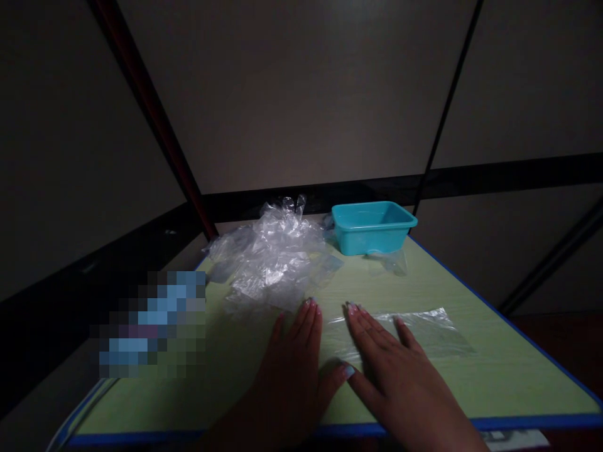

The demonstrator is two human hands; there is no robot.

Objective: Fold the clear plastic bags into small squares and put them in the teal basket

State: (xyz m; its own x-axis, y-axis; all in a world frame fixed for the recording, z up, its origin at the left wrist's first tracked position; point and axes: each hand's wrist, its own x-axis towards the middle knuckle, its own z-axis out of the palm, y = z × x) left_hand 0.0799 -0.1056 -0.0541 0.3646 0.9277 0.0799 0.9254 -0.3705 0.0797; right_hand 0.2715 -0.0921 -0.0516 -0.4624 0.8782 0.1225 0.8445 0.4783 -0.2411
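Note:
A clear plastic bag (438, 336) lies spread flat on the pale green table (513, 383). Across its left part rests my right hand (391, 364), palm down with the fingers stretched out. Just left of the bag, my left hand (296, 358) is laid flat with its fingers extended and its thumb close to my right thumb. Beyond my left fingertips sits a loose heap of crumpled clear plastic bags (277, 257). Neither hand grips anything.
A turquoise plastic basin (372, 238) stands at the table's far right, with another piece of clear plastic (393, 262) by its front. A pixelated patch (155, 326) covers something at the left edge. Dark-trimmed wall panels (306, 94) rise behind the table.

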